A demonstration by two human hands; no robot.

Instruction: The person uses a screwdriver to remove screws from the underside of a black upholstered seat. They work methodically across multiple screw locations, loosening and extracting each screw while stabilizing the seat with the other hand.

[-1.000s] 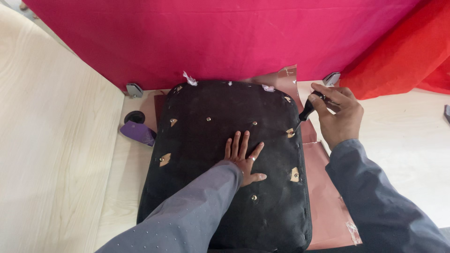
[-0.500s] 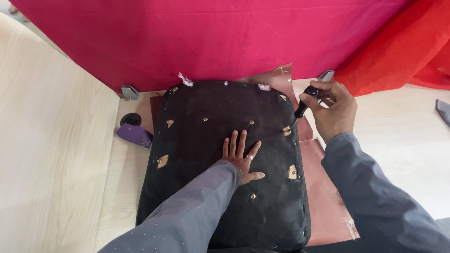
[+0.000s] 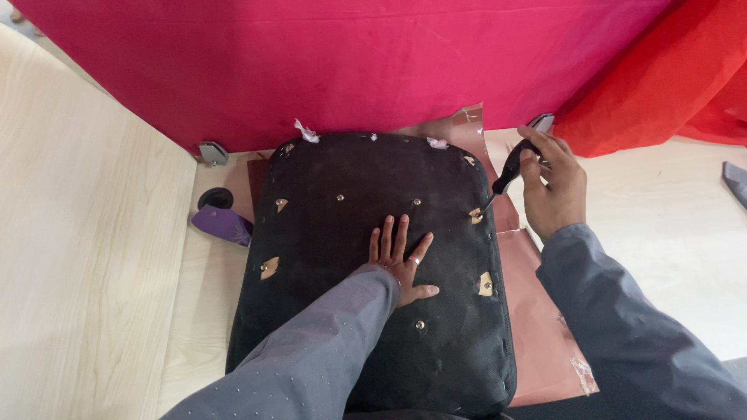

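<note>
A left hand (image 3: 401, 260), fingers spread flat and gripping nothing, pins a black seat cushion (image 3: 373, 264) beneath them; the right hand (image 3: 552, 187) grips a screwdriver (image 3: 502, 177) (tip beside an edge fastener). Steadiest done pressing squarely, shaft aligned.

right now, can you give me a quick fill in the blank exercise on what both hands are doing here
1. The left hand lies flat with fingers spread on the ____ fabric-covered seat panel.
2. The right hand grips a black-handled ____ at the panel's right edge.
3. A purple object lies to the ____ of the panel.

Missing words: black; screwdriver; left
</note>
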